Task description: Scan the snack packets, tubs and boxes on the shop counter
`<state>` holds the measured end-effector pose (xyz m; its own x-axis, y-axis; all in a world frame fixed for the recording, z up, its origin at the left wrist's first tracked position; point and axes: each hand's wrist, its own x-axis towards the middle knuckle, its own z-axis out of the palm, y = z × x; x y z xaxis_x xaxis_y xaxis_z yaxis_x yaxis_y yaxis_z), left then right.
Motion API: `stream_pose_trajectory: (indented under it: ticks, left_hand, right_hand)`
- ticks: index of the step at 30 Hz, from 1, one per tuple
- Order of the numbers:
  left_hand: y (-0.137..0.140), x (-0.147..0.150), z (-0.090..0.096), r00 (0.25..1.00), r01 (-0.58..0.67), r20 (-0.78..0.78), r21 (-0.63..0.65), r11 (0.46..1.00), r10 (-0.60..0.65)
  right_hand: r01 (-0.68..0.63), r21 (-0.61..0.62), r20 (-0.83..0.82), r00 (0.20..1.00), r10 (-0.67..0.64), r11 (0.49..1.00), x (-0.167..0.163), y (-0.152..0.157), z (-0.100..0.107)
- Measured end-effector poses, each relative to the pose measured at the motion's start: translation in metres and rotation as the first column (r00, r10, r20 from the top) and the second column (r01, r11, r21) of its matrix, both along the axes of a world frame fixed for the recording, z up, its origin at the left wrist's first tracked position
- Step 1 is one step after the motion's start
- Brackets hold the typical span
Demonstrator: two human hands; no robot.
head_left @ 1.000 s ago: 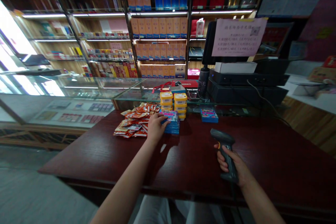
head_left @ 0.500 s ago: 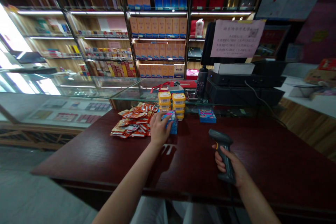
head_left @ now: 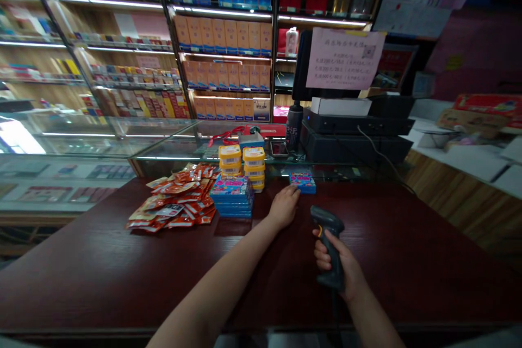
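Left arm [head_left: 232,278] angling across the worktop [head_left: 408,261]
Back uppermost, the left hand [head_left: 284,206] is pointing to the separate blue pack [head_left: 303,181] just ahead, its finger spread hidden; the right hand [head_left: 346,267] is gripping the scanner [head_left: 328,221].

A dark scanner [head_left: 334,256] slants near blue, bright-topped packaging [head_left: 304,182] lying flat.

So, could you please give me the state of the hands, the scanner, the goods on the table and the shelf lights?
Left hand: beside the smaller blue stack, contact unclear
Right hand: closed around the scanner
Scanner: gripped by its handle
Smaller blue stack: flat
Larger blue stack: stacked
Yellow tubs: lidded, stacked
Orange packets: heaped
Shelf lights: lit
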<state>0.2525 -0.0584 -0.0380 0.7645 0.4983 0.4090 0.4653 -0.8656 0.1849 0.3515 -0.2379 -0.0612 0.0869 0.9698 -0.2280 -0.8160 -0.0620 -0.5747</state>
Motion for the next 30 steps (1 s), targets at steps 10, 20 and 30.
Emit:
stream_pose_trajectory:
  ticks: [10, 20, 30]
  left_hand:
    - [0.025, 0.033, -0.004, 0.992, -0.096, -0.075, 0.086, 0.992, 0.103]
    - [0.022, 0.014, 0.024, 0.976, -0.019, -0.208, 0.178, 0.984, 0.057]
    - [-0.033, -0.06, 0.013, 0.868, -0.195, 0.431, -0.16, 0.968, 0.246]
  right_hand:
    - [0.037, -0.029, -0.014, 0.999, -0.038, 0.999, -0.005, 0.002, 0.001]
    - [0.062, -0.023, 0.008, 0.998, -0.062, 0.998, -0.007, -0.001, 0.005]
    - [0.067, 0.015, 0.105, 0.992, -0.068, 0.998, -0.011, -0.005, 0.005]
